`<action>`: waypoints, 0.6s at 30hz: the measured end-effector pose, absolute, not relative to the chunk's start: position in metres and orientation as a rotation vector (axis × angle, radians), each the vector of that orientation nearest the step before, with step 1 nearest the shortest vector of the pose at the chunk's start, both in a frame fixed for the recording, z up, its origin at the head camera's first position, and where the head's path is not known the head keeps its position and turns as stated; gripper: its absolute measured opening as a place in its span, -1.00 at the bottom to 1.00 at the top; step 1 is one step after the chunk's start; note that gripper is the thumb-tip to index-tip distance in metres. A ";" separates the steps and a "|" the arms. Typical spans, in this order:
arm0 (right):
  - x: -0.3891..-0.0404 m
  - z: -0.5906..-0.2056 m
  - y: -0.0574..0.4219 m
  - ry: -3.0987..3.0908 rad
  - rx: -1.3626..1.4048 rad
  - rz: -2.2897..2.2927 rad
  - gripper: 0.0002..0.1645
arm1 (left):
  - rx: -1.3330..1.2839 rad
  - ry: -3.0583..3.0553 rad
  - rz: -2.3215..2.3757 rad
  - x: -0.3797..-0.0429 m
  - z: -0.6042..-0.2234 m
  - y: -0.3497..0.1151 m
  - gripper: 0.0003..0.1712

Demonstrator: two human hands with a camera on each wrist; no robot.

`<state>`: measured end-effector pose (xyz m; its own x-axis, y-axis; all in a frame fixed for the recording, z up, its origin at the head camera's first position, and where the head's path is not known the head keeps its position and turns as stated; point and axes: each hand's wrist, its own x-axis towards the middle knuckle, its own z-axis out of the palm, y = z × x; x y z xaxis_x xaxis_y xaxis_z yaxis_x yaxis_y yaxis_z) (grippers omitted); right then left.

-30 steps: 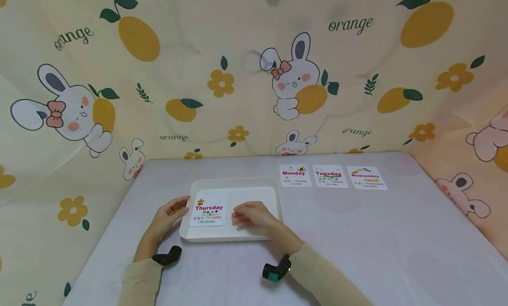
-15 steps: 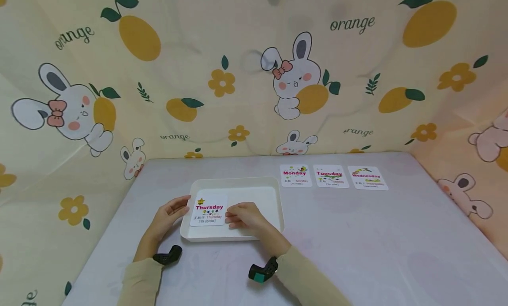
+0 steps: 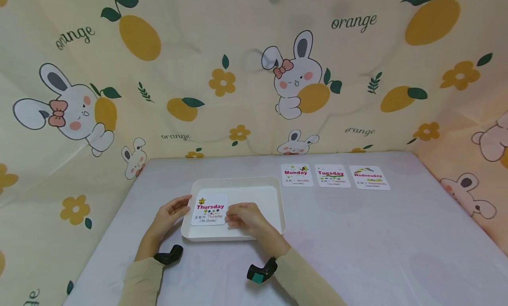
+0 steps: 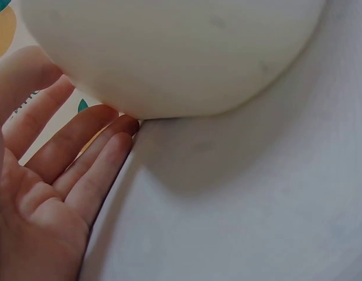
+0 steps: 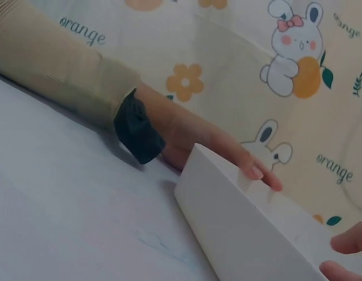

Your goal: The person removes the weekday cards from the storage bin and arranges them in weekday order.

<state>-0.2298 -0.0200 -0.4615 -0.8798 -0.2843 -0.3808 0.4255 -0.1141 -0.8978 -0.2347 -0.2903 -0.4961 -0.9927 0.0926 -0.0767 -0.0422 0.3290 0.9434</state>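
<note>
A white rectangular tray (image 3: 254,235) lies on the table. Flat in its left half is a Thursday flashcard (image 3: 209,210) with a gold star and red lettering. The left hand (image 3: 166,218) touches the tray's left side; in the left wrist view its fingers (image 4: 99,170) are spread and fairly straight against the tray wall. The right hand (image 3: 248,218) is over the tray, its fingertips at the card's right edge. Whether they pinch the card is hidden in the head view. In the right wrist view only two fingertips (image 5: 345,272) appear at the right border, slightly apart.
At the back right of the table a Monday flashcard (image 3: 297,175), a Tuesday flashcard (image 3: 332,176) and a Wednesday flashcard (image 3: 369,178) lie in a row. Behind the table (image 3: 357,244) hangs a cloth (image 3: 246,41) printed with rabbits and oranges. Each wrist wears a dark camera band.
The right hand has moved left across the tray to the Thursday flashcard's right edge, then stayed there. The left hand and the flashcard keep their places.
</note>
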 end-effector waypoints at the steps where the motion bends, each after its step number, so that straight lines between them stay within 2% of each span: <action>1: -0.230 -0.462 -0.021 1.710 0.154 -2.047 -0.62 | 0.048 2.464 1.754 -0.234 -0.496 -0.290 -0.36; 18: -0.227 -0.462 -0.031 2.027 0.034 -1.862 -0.53 | 0.016 2.460 1.748 -0.234 -0.493 -0.289 -0.35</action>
<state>-0.2269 -0.0307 -0.4621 -0.9249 -0.2390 -0.2956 0.2743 0.1186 -0.9543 -0.2337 -0.2886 -0.4926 -0.9923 0.0799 -0.0947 -0.0631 0.3318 0.9412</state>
